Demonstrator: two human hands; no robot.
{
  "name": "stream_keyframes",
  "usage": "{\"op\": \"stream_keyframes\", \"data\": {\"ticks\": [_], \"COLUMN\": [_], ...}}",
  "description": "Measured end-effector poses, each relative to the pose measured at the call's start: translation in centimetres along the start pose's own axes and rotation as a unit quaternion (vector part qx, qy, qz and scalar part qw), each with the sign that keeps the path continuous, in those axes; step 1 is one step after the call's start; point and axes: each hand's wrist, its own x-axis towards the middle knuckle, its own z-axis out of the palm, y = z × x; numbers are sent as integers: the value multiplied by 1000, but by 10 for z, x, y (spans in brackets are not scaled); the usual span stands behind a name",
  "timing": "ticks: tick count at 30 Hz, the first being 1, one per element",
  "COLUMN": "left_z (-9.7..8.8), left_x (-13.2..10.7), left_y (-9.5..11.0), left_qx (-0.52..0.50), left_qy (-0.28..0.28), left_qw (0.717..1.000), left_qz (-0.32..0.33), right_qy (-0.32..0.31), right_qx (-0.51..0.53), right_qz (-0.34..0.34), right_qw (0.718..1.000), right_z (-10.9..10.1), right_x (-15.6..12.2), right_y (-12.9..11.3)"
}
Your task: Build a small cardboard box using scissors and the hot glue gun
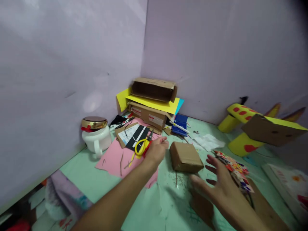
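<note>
A small closed brown cardboard box [187, 155] sits on the table between my hands. To its left is my left hand [157, 149], fingers stretched toward the back with nothing visible in them. Just beside that hand lie yellow-and-red-handled scissors [143, 147], partly hidden by it. My right hand [220, 184] hovers at the box's near right side, fingers spread and apart from it. A brown cardboard piece [203, 207] shows below the right hand. Pink paper [113, 160] with twigs on it spreads under the scissors and my left forearm.
Stacked cardboard boxes [154, 84] with yellow paper [151, 104] stand in the wall corner. A white mug [97, 138] with a gold lid is at left. Yellow-covered cardboard figures [245, 141], a white tissue [209, 141] and patterned paper [233, 163] lie at right.
</note>
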Motion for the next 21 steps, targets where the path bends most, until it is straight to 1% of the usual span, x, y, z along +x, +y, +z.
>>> {"op": "stream_keyframes", "data": {"ticks": [2,4,6,7,8,10,11,13,14,16,18,20,21], "left_z": [3,7,7,7,6,4,3,2,2,2,1,0,1], "left_x": [-1,-4,-6,-5,-3,1,3,5,6,5,3,2,2], "left_y": [-5,-8,-8,-7,-7,-8,-9,-11,-12,-15,-18,-23,-26], "left_qx": [3,8,21,29,39,60,70,87,91,92,86,79,74], "left_qy": [-19,-37,-45,-46,-47,-53,-58,-70,-78,-112,-160,-190,-193], "left_qw": [1000,999,999,998,998,996,995,994,993,989,982,977,976], "left_qz": [-11,-15,-19,-24,-28,-35,-34,-15,1,33,49,60,67], "right_qy": [9,30,44,37,9,-100,-151,-205,-214,-212,-193,-153,-137], "right_qx": [-73,-96,-60,-26,15,99,134,183,202,229,240,246,255], "right_qz": [-37,-56,-50,-48,-53,-76,-60,-34,-30,-49,-67,-52,-35], "right_qw": [997,993,996,998,998,987,978,961,955,949,949,956,957], "right_z": [19,31,31,27,21,5,-3,-13,-15,-12,-3,6,10], "right_x": [6,13,22,28,34,45,49,55,57,57,55,51,49], "right_y": [-13,-17,-11,-6,-1,8,10,12,13,14,16,17,17]}}
